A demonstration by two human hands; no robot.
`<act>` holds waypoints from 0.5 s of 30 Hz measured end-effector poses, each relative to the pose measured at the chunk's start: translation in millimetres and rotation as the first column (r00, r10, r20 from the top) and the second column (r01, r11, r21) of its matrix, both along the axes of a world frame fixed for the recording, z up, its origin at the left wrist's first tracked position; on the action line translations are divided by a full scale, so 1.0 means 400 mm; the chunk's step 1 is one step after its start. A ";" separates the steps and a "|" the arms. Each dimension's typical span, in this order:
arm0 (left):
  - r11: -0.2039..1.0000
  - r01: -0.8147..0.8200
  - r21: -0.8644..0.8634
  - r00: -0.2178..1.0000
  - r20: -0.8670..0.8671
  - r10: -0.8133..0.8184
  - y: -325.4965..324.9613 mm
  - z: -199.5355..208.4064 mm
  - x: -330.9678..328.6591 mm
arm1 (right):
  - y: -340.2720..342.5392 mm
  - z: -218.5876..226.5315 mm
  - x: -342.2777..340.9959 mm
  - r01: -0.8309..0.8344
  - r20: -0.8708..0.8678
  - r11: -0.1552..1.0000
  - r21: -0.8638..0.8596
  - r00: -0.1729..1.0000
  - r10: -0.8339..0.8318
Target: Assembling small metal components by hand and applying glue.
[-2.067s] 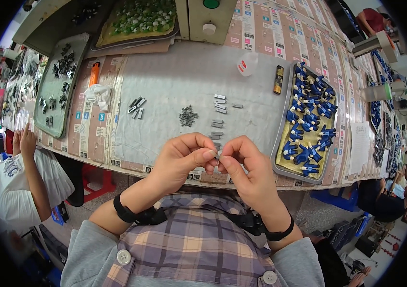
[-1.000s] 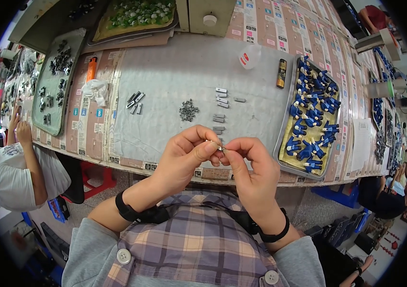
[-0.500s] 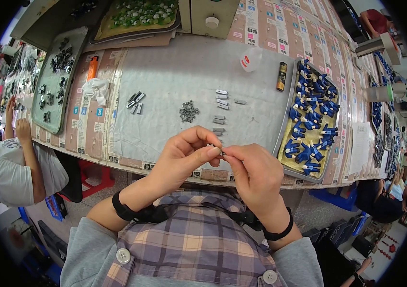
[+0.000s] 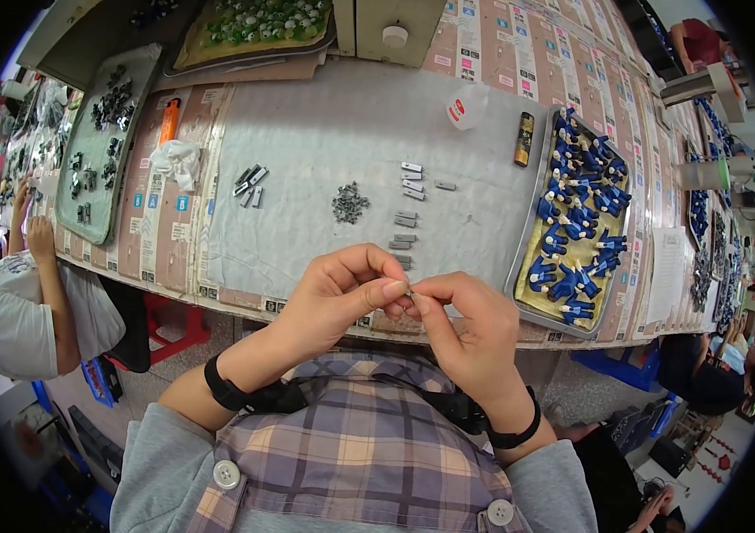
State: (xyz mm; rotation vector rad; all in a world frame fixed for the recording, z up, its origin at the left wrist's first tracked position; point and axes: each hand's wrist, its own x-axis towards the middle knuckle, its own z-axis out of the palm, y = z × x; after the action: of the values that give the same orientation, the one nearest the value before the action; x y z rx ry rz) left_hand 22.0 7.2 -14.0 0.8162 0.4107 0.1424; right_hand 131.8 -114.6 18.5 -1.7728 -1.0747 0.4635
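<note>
My left hand (image 4: 342,289) and my right hand (image 4: 475,320) meet fingertip to fingertip over the near part of a grey sheet (image 4: 289,107). Both are closed in a pinch on one tiny part, almost hidden by the fingers, so its kind does not show. Just beyond them lies a loose column of small grey rectangular pieces (image 4: 406,218). Left of that column sits a heap of tiny dark grey parts (image 4: 350,203). Several dark and silver bar-shaped pieces (image 4: 250,186) rest farther left on the sheet.
On the right stands a metal tray (image 4: 520,298) of blue-and-white figures, beside a black-and-gold cylinder (image 4: 524,139). An orange-handled tool (image 4: 170,122), crumpled white tissue (image 4: 177,163) and green tray (image 4: 84,222) are at left. A person in white (image 4: 35,311) sits at far left.
Both my hands have dropped slightly toward me, still pinched together, uncovering more of the nearest grey pieces. Another person's hands show more at the lower right.
</note>
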 end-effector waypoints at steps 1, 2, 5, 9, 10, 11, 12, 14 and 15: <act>1.000 0.001 -0.001 1.000 0.001 -0.001 0.000 -0.001 0.000 | -0.001 0.001 0.000 0.001 -0.029 1.000 -0.007 1.000 -0.001; 1.000 0.003 -0.008 1.000 -0.005 -0.003 0.000 -0.003 -0.002 | -0.001 0.000 -0.001 0.000 -0.061 1.000 -0.014 0.998 -0.001; 1.000 0.010 -0.030 1.000 -0.014 -0.010 -0.001 -0.007 -0.005 | -0.007 -0.010 -0.007 0.021 -0.232 0.999 -0.029 0.972 -0.027; 0.998 0.016 -0.053 0.999 -0.035 -0.018 -0.003 -0.013 -0.007 | -0.011 -0.015 -0.008 0.029 -0.266 0.998 -0.051 0.963 -0.042; 0.999 0.016 -0.052 0.999 -0.034 -0.017 -0.003 -0.012 -0.007 | -0.011 -0.016 -0.009 0.030 -0.268 0.998 -0.052 0.963 -0.043; 0.999 0.010 -0.045 0.999 -0.043 -0.012 -0.003 -0.011 -0.007 | -0.011 -0.017 -0.010 0.031 -0.270 0.998 -0.053 0.962 -0.045; 0.999 0.005 -0.038 0.999 -0.053 -0.007 -0.004 -0.010 -0.008 | -0.011 -0.017 -0.008 0.032 -0.270 0.998 -0.053 0.962 -0.045; 1.000 0.004 -0.029 0.998 -0.059 -0.006 -0.004 -0.002 -0.005 | -0.012 -0.017 -0.002 0.006 -0.203 0.998 -0.055 0.979 -0.017; 1.000 0.003 -0.021 0.998 -0.066 -0.004 -0.004 0.002 -0.005 | -0.013 -0.016 -0.001 0.006 -0.203 0.998 -0.055 0.979 -0.017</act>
State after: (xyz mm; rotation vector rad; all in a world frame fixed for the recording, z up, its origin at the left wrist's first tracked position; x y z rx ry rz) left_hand 20.1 5.8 -13.1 0.8022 0.4724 0.1081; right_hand 131.5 -119.7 12.3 -1.7354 -0.9153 0.6568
